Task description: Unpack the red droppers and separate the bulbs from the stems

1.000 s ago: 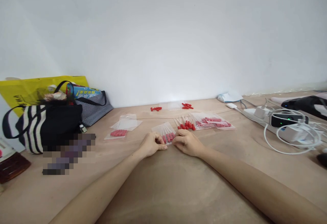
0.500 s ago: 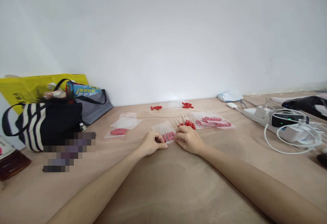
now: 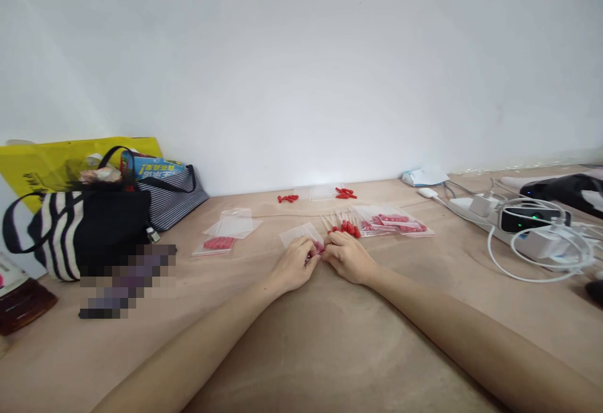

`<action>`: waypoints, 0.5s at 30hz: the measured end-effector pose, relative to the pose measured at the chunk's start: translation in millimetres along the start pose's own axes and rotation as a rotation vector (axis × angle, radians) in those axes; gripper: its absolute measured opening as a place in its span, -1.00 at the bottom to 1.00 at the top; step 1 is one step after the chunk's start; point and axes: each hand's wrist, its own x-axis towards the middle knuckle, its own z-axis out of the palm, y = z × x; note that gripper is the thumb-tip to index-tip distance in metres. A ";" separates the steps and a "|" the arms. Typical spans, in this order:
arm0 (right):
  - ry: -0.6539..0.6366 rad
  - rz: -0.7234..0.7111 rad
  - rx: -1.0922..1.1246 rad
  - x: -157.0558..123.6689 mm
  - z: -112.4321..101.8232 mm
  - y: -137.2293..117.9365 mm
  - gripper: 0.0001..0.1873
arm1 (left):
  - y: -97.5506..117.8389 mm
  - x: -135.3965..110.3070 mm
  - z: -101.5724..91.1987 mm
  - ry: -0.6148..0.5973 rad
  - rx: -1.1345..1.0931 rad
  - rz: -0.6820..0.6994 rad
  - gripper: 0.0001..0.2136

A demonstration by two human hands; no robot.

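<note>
A clear plastic zip bag (image 3: 301, 233) with red-tipped white sticks inside lies in front of me, its near edge between my hands. My left hand (image 3: 299, 263) is closed on that near edge and covers most of the red tips. At the bag's right corner my right hand (image 3: 346, 257) pinches the same edge, fingertips close to the left ones. Just beyond the right hand lie loose red-tipped sticks (image 3: 348, 227). Filled zip bags (image 3: 396, 220) overlap to the right of them. Further left is another filled bag (image 3: 218, 244) beneath flat bags without red tips (image 3: 235, 223).
Small red pieces (image 3: 288, 198) and more red-tipped sticks (image 3: 346, 193) lie near the wall. A black bag with white stripes (image 3: 103, 224) and a striped bag (image 3: 176, 196) stand left. On the right are a power strip with chargers and white cables (image 3: 537, 243).
My left hand has slid right along the bag's near edge, toward my right hand, and now covers most of the red tips. The right hand stays nearly in place.
</note>
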 end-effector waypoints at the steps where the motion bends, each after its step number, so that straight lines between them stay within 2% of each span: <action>1: -0.008 0.007 0.004 0.4 -0.1 -0.2 -0.85 | 0.0 -0.8 1.5 -0.005 0.021 -0.009 -0.89; 6: -0.026 0.011 -0.007 4.3 0.4 -4.0 -0.86 | 2.2 -1.9 7.9 -0.072 0.137 -0.123 -0.82; 11: -0.034 0.036 -0.019 6.8 0.3 -9.3 -0.84 | 1.1 -1.7 6.5 0.004 0.096 -0.221 -0.71; 15: -0.066 0.050 -0.012 6.1 -1.5 -9.3 -0.86 | -1.5 -3.0 1.0 0.031 0.104 -0.271 -0.76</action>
